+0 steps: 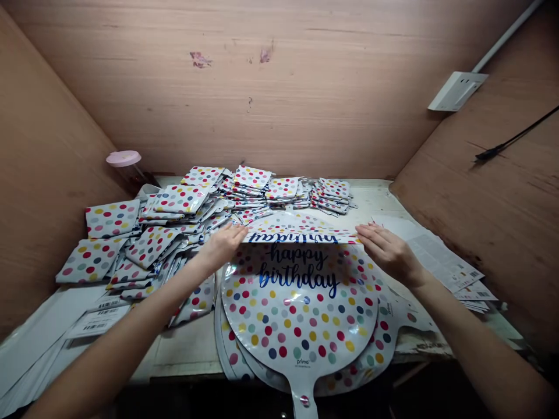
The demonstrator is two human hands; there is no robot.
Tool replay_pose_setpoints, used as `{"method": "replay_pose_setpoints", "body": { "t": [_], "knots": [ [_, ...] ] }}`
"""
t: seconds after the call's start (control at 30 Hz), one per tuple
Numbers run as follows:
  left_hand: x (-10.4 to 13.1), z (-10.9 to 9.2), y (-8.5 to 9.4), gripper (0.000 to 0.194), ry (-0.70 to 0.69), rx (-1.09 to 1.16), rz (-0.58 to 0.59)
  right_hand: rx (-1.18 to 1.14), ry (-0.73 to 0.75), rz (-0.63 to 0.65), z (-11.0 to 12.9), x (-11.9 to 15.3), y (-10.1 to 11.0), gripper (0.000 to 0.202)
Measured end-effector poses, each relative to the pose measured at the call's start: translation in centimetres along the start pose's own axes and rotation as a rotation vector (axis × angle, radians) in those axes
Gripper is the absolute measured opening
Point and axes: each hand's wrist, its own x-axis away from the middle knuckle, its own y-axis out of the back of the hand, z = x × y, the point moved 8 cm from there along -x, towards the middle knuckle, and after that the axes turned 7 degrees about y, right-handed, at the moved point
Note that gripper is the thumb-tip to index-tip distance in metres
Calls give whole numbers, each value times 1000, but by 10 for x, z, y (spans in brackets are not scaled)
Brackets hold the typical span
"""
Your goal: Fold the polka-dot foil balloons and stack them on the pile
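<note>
My left hand (226, 241) and my right hand (389, 249) pinch the two ends of a flat, creased edge on a foil balloon (301, 231). That balloon is white with coloured dots, and part of its blue lettering shows upside down on the turned-over strip. Directly below the crease lies another flat foil balloon (301, 326), printed "happy birthday", with its neck towards me. More flat balloons (384, 343) are stacked beneath it and stick out at the sides. Whether the folded layer is part of the top printed balloon I cannot tell.
Piles of folded dotted balloons (152, 244) fill the left and back of the table. White printed cards lie at left (98, 320) and right (445, 256). A pink-lidded jar (124, 160) stands back left. Wooden walls enclose three sides, with a socket (457, 91) and a cable (515, 139) at right.
</note>
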Motion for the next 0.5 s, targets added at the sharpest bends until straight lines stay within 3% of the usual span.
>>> {"method": "replay_pose_setpoints", "body": {
  "t": [0.07,0.1,0.17,0.23,0.3,0.37,0.43,0.5],
  "knots": [
    [28,2,25,43,-120,76,-30,-112,109,43,33,13,14,28],
    [48,0,28,40,-176,133,0,-184,172,81,54,25,14,30],
    [91,-8,17,37,-236,276,124,-331,244,196,93,53,-1,37],
    [130,-15,-5,38,-218,433,248,-480,227,298,119,80,-24,34],
    [155,-16,-27,44,-103,579,326,-642,100,359,123,99,-43,27],
    [167,-9,-44,49,62,693,358,-827,-88,374,112,109,-54,26],
    [170,-2,-51,38,168,772,354,-1000,-251,370,98,113,-56,30],
    [168,2,-50,22,176,845,336,-1083,-344,396,88,114,-54,30]
  ]
}}
